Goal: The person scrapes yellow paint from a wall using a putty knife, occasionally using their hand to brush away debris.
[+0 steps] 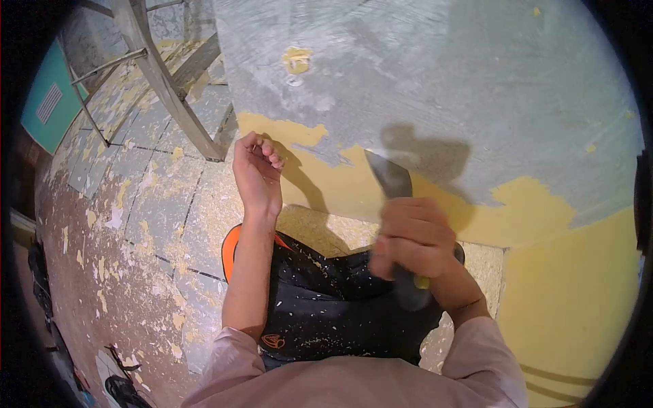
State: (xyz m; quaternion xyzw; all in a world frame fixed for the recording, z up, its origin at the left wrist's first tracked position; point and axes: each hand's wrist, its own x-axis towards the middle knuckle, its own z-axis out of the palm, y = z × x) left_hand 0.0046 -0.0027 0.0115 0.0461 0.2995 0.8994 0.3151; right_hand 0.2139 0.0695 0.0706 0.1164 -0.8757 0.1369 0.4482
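Observation:
My right hand (415,241) is wrapped round the dark handle of a scraper (391,173), slightly blurred, whose blade points up and left at the wall. The blade lies over the border between yellow paint (340,187) and bare grey wall (354,81); whether it touches the surface I cannot tell. Raised beside the wall's left edge, my left hand (258,160) has loosely curled fingers and holds nothing visible.
Yellow paint flakes lie over the tiled floor (149,224). A wooden ladder (170,95) stands at the upper left, near a green panel (54,98). Black clothing (320,319) speckled with chips covers my lap. Yellow wall (571,292) continues at right.

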